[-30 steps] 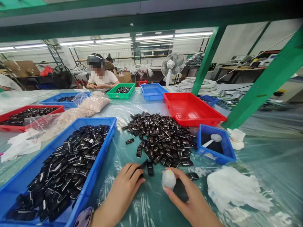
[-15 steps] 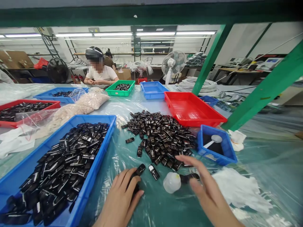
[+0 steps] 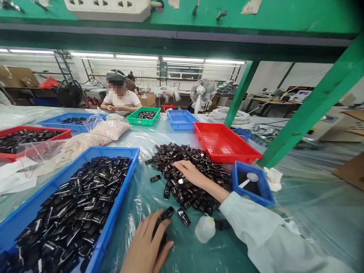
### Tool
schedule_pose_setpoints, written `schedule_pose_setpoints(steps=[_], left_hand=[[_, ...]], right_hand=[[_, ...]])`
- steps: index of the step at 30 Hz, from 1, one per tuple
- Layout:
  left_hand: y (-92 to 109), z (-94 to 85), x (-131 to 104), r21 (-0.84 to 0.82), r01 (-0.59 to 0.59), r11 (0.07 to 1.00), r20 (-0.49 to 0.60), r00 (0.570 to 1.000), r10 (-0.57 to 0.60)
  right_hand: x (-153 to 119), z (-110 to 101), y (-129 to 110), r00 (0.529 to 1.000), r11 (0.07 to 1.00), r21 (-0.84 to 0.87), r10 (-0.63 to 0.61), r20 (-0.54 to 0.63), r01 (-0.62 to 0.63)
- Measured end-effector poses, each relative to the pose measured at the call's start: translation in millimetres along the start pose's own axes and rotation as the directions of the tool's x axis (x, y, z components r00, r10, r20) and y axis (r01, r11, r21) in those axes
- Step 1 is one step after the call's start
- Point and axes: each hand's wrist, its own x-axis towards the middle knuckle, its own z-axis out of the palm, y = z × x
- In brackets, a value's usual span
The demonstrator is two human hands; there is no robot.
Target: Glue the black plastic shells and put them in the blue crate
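Note:
My left hand (image 3: 149, 240) rests on the green table with its fingers curled over a black part (image 3: 168, 213). Another black part (image 3: 184, 217) lies just to its right. My right hand (image 3: 189, 172) reaches over the heap of black parts (image 3: 196, 193), fingertips down on the pile; what they pinch, if anything, is too small to make out. Below the heap stands a small white bottle (image 3: 205, 229), with a dark item (image 3: 222, 224) beside it, partly next to my right sleeve. A long blue tray (image 3: 121, 201) full of black parts is on the left.
A small blue bin (image 3: 267, 191) holds dark material and a white scoop (image 3: 251, 177). Behind are a red tray (image 3: 227, 144), a blue tray (image 3: 182, 119) and a green tray (image 3: 143, 115). A person (image 3: 121, 96) sits across the table.
My right hand has moved from beside the white bottle up and left onto the heap. My left hand has barely moved. The view has tilted upward, showing a power strip.

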Motion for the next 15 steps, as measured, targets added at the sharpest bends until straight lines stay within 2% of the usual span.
schedule_pose_setpoints(steps=[4,6,10,13,15], left_hand=[[1,-2.7,0,-0.011,-0.035,0.999,-0.002,0.999,0.035],[1,-5.6,1,-0.017,-0.039,0.999,0.01,0.999,0.039],[0,-11.7,-2,-0.022,-0.067,0.998,0.034,0.997,0.068],[1,-12.4,-8,-0.026,-0.107,0.994,0.028,0.994,0.108],[2,-10.4,-12,-0.041,-0.082,0.996,-0.004,0.997,0.082]], right_hand=[[-22,9,-23,0.967,0.989,0.13,-0.106,0.233,0.077],[-27,3,-29,0.952,0.978,0.187,-0.138,0.275,0.088],[-45,-22,-20,0.98,0.974,0.211,-0.115,0.163,0.079],[-84,-42,-6,0.997,0.985,0.166,-0.05,0.06,0.039],[-118,-47,0,0.999,0.991,0.13,-0.009,0.034,0.004]])
